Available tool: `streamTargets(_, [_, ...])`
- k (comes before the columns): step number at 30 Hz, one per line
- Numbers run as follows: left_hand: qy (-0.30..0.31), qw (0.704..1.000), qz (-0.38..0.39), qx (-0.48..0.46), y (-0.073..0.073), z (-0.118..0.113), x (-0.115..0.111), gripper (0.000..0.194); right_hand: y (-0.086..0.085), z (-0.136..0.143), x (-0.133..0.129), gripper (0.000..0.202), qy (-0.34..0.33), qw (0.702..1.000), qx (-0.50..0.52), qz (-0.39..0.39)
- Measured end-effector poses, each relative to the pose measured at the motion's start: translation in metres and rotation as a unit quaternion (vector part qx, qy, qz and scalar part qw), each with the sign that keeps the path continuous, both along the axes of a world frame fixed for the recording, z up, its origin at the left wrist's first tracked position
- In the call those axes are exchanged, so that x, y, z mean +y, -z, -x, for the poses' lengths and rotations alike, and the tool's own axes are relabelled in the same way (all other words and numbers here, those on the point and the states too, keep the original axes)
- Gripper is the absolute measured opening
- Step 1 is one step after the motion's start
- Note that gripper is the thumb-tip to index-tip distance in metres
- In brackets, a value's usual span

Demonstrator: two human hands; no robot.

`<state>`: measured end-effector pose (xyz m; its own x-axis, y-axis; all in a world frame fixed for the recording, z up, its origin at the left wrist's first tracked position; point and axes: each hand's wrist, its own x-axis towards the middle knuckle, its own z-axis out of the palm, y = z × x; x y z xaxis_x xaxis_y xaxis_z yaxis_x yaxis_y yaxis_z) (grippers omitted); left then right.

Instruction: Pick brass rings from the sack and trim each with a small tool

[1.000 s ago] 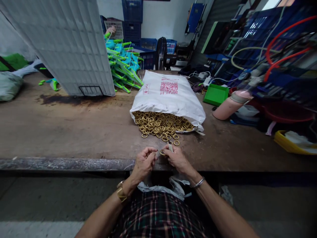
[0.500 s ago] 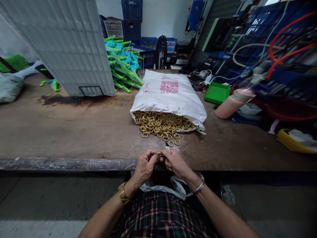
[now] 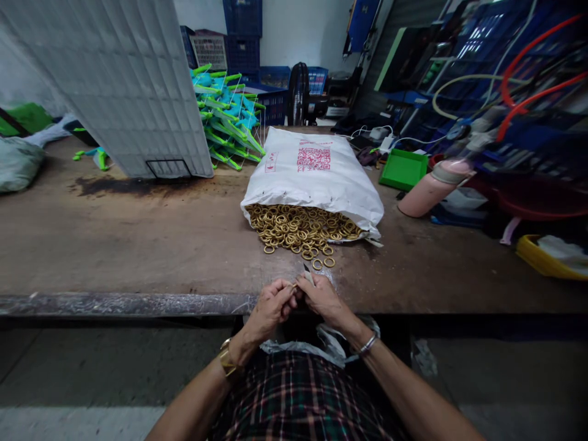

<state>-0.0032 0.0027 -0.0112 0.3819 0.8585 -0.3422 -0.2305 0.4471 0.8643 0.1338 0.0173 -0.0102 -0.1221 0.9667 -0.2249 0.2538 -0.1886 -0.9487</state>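
My left hand (image 3: 267, 308) is closed, pinching a small gold ring (image 3: 294, 285) edge-on at the table's front edge. Touching it from the other side, my right hand (image 3: 325, 300) is closed around what looks like a small knife (image 3: 307, 275), with a dark pointed tip and a pale wrapped part; its lower portion is hidden in the fingers. Just beyond the hands lies a white sack (image 3: 285, 177) printed in red, its mouth facing me. Many gold rings (image 3: 298, 229) spill from it onto the table, and a few loose ones lie closest to my right hand.
The brown table (image 3: 114, 245) has a worn front edge. At left stands a ribbed grey panel (image 3: 124, 92), with bright green and blue plastic parts (image 3: 229, 116) behind it. A green tray (image 3: 403, 170), a pink bottle (image 3: 427, 193) and a yellow basket (image 3: 546, 263) are at right.
The ring has turned in my left fingers and now shows edge-on. My right thumb and the blade have shifted slightly left. The sack and spilled rings stay put.
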Motion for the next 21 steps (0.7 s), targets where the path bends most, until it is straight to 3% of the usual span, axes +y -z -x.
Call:
streamTargets(5, [-0.015, 1.000, 0.004, -0.025, 0.002, 0.000, 0.000, 0.031, 0.003, -0.005, 0.001, 0.026, 0.011, 0.989, -0.125, -0.071])
streamTargets(10, [-0.037, 0.999, -0.017, -0.017, 0.003, -0.001, 0.002, 0.032, 0.006, -0.009, -0.005, 0.018, -0.089, 0.952, -0.247, -0.154])
streamTargets(21, [-0.032, 0.994, -0.077, 0.067, -0.001, 0.000, 0.003, 0.036, -0.003, -0.006, -0.009, 0.019, -0.153, 0.911, -0.338, -0.180])
